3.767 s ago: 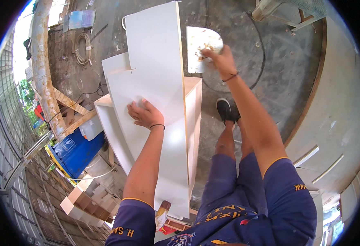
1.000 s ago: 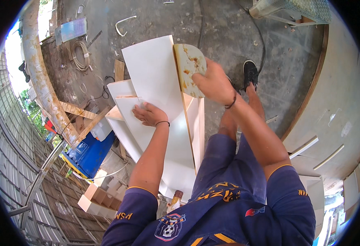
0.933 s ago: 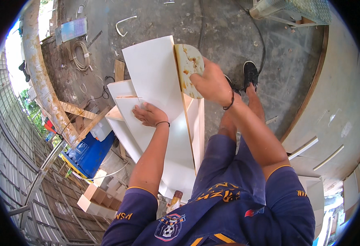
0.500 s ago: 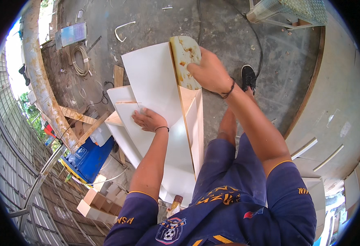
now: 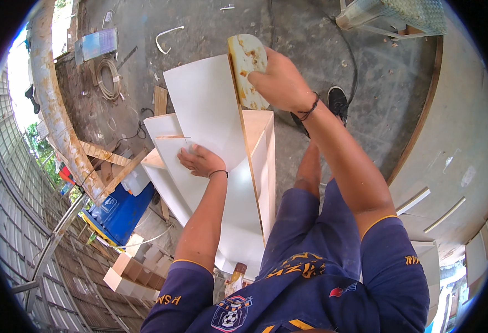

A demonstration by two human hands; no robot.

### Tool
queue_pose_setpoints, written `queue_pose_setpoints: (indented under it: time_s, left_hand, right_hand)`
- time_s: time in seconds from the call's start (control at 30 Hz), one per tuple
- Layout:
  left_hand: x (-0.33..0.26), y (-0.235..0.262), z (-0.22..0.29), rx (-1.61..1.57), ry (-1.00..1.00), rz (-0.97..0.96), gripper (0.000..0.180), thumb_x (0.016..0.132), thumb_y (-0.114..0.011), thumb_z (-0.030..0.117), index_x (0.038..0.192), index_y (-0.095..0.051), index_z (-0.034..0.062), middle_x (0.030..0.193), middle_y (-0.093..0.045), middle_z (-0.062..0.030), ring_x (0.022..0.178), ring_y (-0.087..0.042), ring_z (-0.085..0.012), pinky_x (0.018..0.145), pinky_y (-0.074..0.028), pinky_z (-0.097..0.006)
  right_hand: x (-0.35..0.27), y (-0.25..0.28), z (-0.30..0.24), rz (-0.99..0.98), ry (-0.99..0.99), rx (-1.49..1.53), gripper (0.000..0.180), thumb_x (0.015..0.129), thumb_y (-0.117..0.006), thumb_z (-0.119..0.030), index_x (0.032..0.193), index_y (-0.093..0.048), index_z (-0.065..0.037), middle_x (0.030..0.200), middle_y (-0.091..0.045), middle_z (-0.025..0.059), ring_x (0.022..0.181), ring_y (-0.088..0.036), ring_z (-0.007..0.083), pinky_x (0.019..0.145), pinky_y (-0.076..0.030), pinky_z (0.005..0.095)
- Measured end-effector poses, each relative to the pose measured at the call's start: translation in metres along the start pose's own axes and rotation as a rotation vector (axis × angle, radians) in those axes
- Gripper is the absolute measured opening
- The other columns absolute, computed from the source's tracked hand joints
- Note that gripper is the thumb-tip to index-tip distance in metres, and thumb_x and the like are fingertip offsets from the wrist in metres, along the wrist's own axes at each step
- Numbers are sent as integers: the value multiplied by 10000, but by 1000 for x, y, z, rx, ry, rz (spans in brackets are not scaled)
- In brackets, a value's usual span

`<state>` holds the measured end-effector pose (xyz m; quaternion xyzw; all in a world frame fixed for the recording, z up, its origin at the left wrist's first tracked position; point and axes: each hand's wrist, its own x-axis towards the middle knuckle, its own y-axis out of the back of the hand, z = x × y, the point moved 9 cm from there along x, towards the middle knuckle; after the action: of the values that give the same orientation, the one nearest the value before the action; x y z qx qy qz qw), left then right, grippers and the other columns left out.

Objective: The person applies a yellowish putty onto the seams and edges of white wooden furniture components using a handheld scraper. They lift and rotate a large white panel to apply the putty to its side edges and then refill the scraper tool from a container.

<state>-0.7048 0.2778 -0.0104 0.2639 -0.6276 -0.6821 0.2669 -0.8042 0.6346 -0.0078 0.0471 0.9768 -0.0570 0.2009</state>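
Note:
My left hand (image 5: 202,161) lies on the white panel (image 5: 202,89) with fingers apart, pressing on its face. Beyond it, at the panel's far right corner, my right hand (image 5: 281,80) grips a pale, flat pad with rounded corners (image 5: 249,69), blotched with yellow-brown stains. The pad stands along the panel's brown long edge (image 5: 248,141); whether it touches all along cannot be made out. Under the panel is a white box-like cabinet frame (image 5: 263,139). A smaller white board (image 5: 171,149) with a wooden edge sits near my left fingertips.
A brown-capped bottle (image 5: 236,276) stands close to my body. To the left are a blue bin (image 5: 123,213), wood offcuts (image 5: 105,155) and a coil of cable (image 5: 109,80). A black cord (image 5: 356,61) crosses the concrete floor. My shoe (image 5: 337,101) is at the right.
My right hand and the pad have slid a little farther away along the panel's edge. My left hand stays almost in place on the panel.

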Motion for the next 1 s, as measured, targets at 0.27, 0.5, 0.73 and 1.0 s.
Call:
queue_pose_setpoints:
  time_s: [0.27,0.5,0.73,1.0]
  left_hand:
    - [0,0,1,3,2,0,587,962,-312,465,1429,-294,108,1546,-168,-114,1437,-141,-283,1098,-158,-601]
    - [8,6,-5,55,-10,77,594,954,-289,494,1415,-330,120,1515,-252,-94,1375,-288,-286,1077,-228,-545]
    - [4,-2,0,10,-17,4,589,961,-283,489,1415,-305,115,1533,-193,-108,1424,-182,-275,1087,-185,-575]
    - [3,6,3,77,-27,66,591,960,-290,467,1412,-323,87,1497,-281,-98,1362,-302,-282,1069,-279,-492]
  right_hand:
    - [-22,59,14,357,105,81,619,742,-650,-52,1321,-435,-8,1082,-637,149,956,-622,222,867,-492,330]
    - [-65,35,77,-99,-326,357,663,813,-703,-112,1397,-403,-21,1260,-550,167,1088,-571,213,952,-455,346]
    - [-106,64,137,-27,-328,352,391,828,-529,106,1200,-598,10,1303,-516,77,1133,-515,140,972,-418,254]
    - [-112,44,142,-117,-268,377,355,902,-613,-49,1241,-537,22,1138,-632,58,1062,-560,128,952,-427,290]
